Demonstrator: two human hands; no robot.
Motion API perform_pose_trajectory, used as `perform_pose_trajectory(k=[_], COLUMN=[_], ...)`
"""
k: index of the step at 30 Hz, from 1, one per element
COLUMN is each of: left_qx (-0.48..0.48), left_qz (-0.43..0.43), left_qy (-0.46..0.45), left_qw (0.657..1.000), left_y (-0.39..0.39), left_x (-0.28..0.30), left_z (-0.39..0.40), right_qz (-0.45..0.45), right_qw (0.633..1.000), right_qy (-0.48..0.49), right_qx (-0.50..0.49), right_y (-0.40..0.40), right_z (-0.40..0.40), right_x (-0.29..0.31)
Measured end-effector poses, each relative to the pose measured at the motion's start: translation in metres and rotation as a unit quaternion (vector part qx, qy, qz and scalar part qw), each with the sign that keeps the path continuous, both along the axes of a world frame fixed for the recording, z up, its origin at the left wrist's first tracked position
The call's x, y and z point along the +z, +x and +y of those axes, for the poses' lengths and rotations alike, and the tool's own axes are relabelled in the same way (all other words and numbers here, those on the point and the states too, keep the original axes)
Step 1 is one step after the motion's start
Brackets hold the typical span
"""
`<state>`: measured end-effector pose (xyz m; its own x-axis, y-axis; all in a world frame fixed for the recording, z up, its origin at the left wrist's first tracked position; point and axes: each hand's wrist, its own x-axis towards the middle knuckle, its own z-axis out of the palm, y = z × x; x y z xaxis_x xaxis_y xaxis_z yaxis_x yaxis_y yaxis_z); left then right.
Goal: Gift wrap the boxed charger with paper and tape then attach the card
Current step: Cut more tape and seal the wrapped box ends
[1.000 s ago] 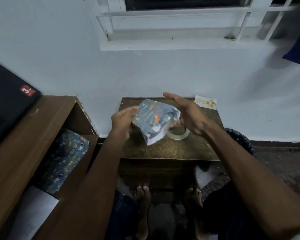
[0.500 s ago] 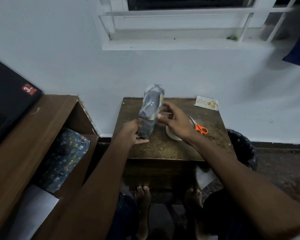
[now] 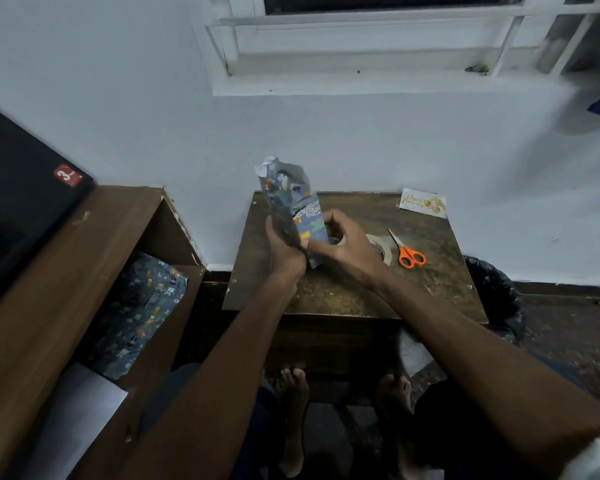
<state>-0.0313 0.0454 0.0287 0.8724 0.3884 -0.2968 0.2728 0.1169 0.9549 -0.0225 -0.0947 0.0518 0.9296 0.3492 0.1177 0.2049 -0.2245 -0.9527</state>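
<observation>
Here the brown bench [image 3: 343,292] stands against the wall, and over its near-left part the paper-wrapped box [image 3: 293,209] is held upright, its crumpled top end open. The left hand [image 3: 284,252] grips its lower left side; the right hand [image 3: 343,242] pinches its lower right edge. Right of the hands lie a tape roll [image 3: 383,249], orange scissors [image 3: 407,252] and, at the far corner, the card [image 3: 423,203].

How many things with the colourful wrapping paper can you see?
2. One is the wrapped box, standing on end on the small table between the left hand and right hand. The other is the spare paper on the shelf at left.
</observation>
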Motion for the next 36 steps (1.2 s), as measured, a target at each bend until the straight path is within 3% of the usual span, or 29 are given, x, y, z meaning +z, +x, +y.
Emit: perform_pose_trajectory(k=[7, 15, 18, 21, 22, 25, 27, 32, 34, 36], left_qx=[-0.014, -0.074, -0.137, -0.174, -0.165, -0.160, -0.161, -0.170, -0.166, -0.159], left_qz=[-0.008, 0.126, 0.124, 0.091, 0.062, -0.108, -0.171, -0.219, -0.205, -0.202], left_qy=[0.059, 0.096, 0.199, 0.392, 0.410, 0.288, 0.184, 0.230, 0.240, 0.243], left_qw=[0.998, 0.985, 0.962, 0.899, 0.895, 0.938, 0.954, 0.933, 0.934, 0.935], left_y=[-0.008, -0.013, -0.019, -0.031, -0.033, -0.040, -0.042, -0.038, -0.036, -0.035], left_x=[-0.008, 0.006, 0.013, 0.029, 0.033, 0.049, 0.057, 0.053, 0.047, 0.046], left_z=[-0.004, 0.020, 0.037, 0.051, 0.052, 0.050, 0.046, 0.049, 0.054, 0.055], right_qz=[-0.043, 0.008, -0.001, 0.003, 0.003, -0.005, -0.001, 0.008, 0.065, 0.104], right_qw=[0.995, 0.994, 0.991, 0.990, 0.989, 0.986, 0.984, 0.984, 0.992, 0.987], right_qy=[-0.075, -0.105, -0.129, -0.142, -0.147, -0.165, -0.175, -0.179, -0.085, 0.104], right_qx=[-0.041, -0.024, -0.020, -0.021, -0.024, -0.035, -0.033, 0.020, 0.061, 0.071], right_y=[0.004, 0.012, 0.010, 0.007, 0.005, 0.002, -0.001, -0.007, -0.011, -0.013], right_z=[-0.001, -0.012, -0.016, -0.015, -0.015, -0.013, -0.012, -0.011, -0.010, -0.009], right_x=[-0.008, -0.014, -0.012, -0.011, -0.010, -0.007, -0.004, 0.003, 0.008, 0.018])
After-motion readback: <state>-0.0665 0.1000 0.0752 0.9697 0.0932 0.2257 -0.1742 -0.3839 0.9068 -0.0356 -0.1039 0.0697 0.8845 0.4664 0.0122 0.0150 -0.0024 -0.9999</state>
